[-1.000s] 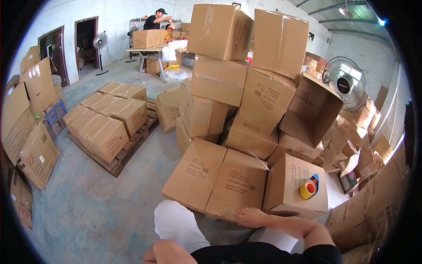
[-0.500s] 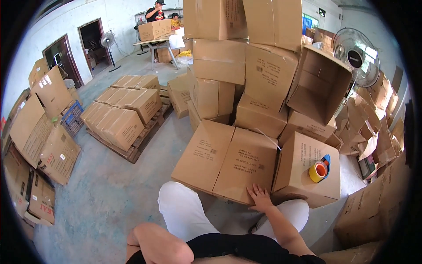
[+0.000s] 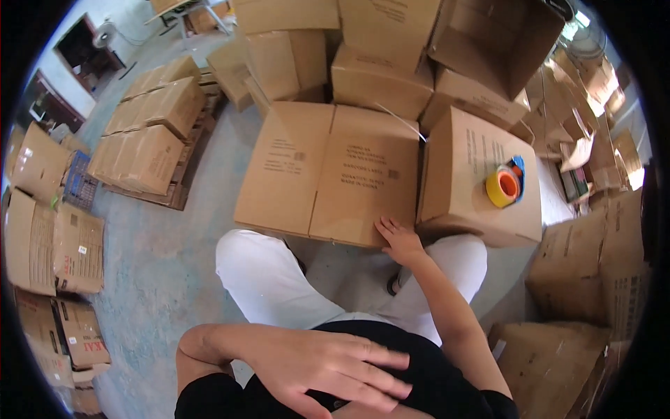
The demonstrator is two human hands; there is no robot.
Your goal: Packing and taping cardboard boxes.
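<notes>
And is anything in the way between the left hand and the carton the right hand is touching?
Nothing visible blocks the way. The left hand is raised, open, before the torso; the white-trousered knees stand either side of the gap leading to the carton. The right hand touches its near edge.

Cartons [image 3: 148, 126] on wooden pallet [image 3: 190, 167]; blue crate [image 3: 78, 181] near.

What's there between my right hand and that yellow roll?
In the head view, mostly the carton beneath the yellow roll; no loose item shows between your right hand and the roll.
</notes>
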